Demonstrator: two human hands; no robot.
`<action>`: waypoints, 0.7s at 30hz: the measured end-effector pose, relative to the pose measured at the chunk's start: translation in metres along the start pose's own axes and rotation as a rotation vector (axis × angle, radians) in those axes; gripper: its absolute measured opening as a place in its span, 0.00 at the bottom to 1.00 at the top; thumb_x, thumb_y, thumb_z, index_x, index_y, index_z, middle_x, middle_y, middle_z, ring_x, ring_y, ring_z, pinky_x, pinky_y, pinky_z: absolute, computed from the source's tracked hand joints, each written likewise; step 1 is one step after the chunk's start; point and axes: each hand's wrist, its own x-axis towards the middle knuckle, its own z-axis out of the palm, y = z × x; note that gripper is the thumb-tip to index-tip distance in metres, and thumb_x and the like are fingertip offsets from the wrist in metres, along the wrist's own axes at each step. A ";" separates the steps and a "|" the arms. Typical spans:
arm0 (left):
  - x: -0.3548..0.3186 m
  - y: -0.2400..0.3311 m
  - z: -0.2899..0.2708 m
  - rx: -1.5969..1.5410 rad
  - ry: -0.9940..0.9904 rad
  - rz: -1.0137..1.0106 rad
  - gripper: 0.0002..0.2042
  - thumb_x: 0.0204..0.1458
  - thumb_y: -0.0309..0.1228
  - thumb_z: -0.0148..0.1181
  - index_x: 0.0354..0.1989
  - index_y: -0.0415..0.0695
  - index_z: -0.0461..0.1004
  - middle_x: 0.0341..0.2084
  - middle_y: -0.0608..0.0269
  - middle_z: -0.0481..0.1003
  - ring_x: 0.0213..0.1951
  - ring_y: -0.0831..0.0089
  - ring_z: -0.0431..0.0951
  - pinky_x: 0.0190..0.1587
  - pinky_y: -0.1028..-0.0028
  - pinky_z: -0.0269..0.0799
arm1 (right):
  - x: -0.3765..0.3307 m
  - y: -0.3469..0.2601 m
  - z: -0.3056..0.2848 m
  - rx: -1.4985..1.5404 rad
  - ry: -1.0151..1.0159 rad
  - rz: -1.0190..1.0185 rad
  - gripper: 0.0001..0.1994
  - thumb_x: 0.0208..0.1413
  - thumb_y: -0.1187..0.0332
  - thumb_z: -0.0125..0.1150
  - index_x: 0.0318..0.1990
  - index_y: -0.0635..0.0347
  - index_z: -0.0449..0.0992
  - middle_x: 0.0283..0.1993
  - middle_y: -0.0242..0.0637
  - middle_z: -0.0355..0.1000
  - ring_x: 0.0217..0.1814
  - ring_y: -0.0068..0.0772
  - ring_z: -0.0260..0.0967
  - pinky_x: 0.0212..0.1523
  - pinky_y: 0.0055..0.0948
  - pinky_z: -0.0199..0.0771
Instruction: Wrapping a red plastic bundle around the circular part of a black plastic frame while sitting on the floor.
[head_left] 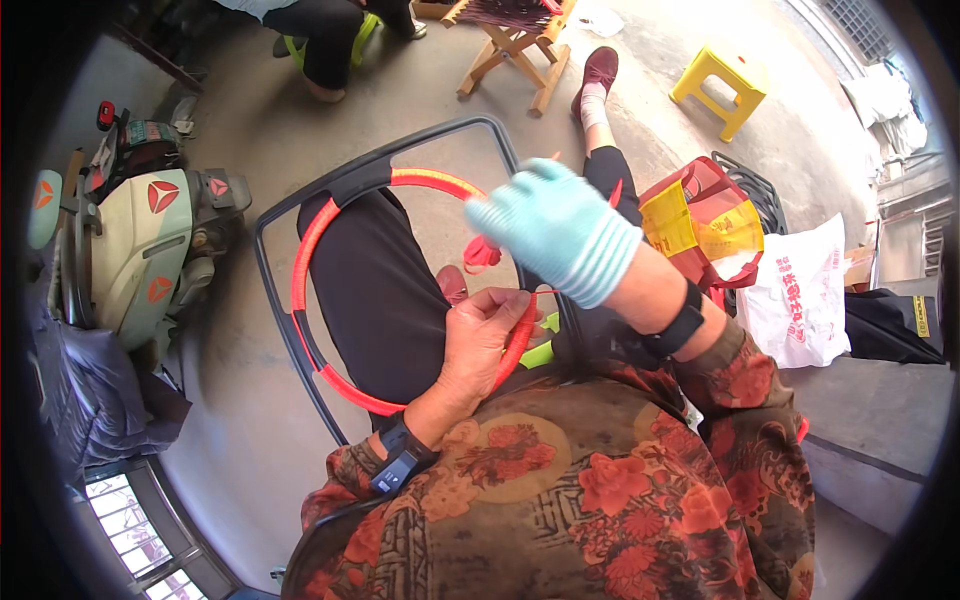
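A round ring (299, 262) wrapped in red-orange cord, with black bands at several places, lies over my lap against a black tubular frame (262, 250). My bare left hand (474, 338) is closed on the ring's lower right side, thumb and forefinger pinching at the wrapping. A thin red strand leads off to the right from that pinch. Above it, my right hand (562, 232), in a light-blue striped glove, has its fingers curled in. A small bundle of red cord (482, 254) hangs just below the gloved fingers, which hide how it is held.
A red and yellow bag (690, 215) and a white plastic bag (795, 295) are at my right. Farther off stand a yellow stool (722, 85) and a wooden folding stool (515, 55). A scooter (150, 250) is parked at left. Another person (325, 45) sits at the top.
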 end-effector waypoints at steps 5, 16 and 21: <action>0.004 -0.006 0.005 0.096 0.065 0.223 0.08 0.54 0.26 0.59 0.40 0.36 0.73 0.33 0.64 0.76 0.33 0.79 0.75 0.37 0.79 0.72 | 0.017 -0.015 0.029 -0.129 -0.203 -0.378 0.06 0.42 0.65 0.59 0.28 0.52 0.79 0.43 0.37 0.73 0.58 0.40 0.64 0.65 0.52 0.49; 0.007 0.009 -0.002 0.133 -0.246 0.057 0.11 0.62 0.33 0.45 0.43 0.37 0.62 0.28 0.57 0.74 0.24 0.74 0.77 0.22 0.77 0.75 | -0.092 0.013 -0.032 0.930 -0.065 0.808 0.06 0.47 0.75 0.63 0.35 0.62 0.77 0.29 0.31 0.75 0.31 0.19 0.72 0.36 0.21 0.73; 0.007 0.005 -0.001 0.108 -0.293 0.074 0.12 0.62 0.34 0.42 0.46 0.37 0.59 0.28 0.55 0.74 0.19 0.74 0.73 0.20 0.78 0.70 | -0.117 -0.007 0.009 0.824 -0.087 0.575 0.17 0.42 0.76 0.66 0.44 0.62 0.75 0.44 0.37 0.74 0.48 0.27 0.71 0.50 0.26 0.71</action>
